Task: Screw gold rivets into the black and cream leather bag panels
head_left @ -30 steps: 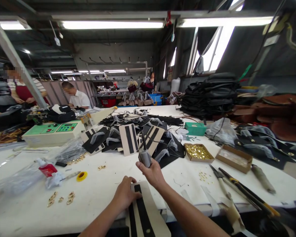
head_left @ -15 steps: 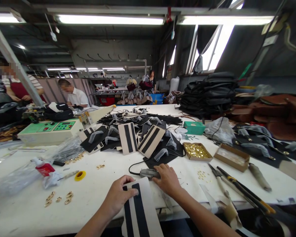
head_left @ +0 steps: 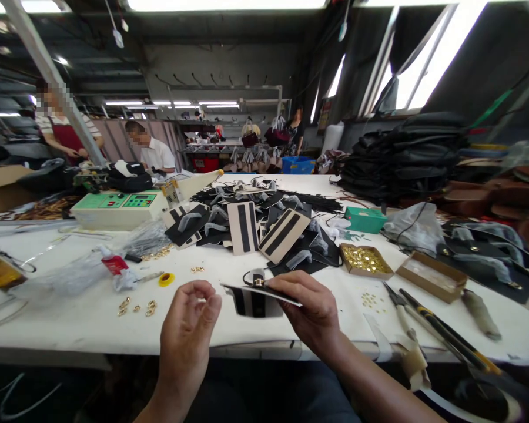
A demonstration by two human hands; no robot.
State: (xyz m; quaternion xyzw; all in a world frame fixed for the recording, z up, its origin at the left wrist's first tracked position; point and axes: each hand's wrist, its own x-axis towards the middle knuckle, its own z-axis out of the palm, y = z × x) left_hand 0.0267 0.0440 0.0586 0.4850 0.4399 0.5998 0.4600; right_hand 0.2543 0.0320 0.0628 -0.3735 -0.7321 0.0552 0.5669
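My right hand grips the right end of a leather panel, which is tipped so that its long edge faces me. Pale backing with black stripes shows on the underside. A gold-coloured metal fitting and a clear-wrapped strap stand on its upper side. Left of the panel, my left hand is raised with curved fingers and the thumb apart, nothing visible in it. Behind the panel, a heap of similar striped panels lies on the white table.
At right are a box of gold discs, another cardboard box, long-handled pliers and a wrapped rod. At left lie gold rings, yellow tape, a red bottle and a control box. Co-workers are beyond.
The panel has been lifted and tipped from hanging upright to nearly edge-on. My right hand has left the grey corded tool and taken the panel; my left hand has let go.
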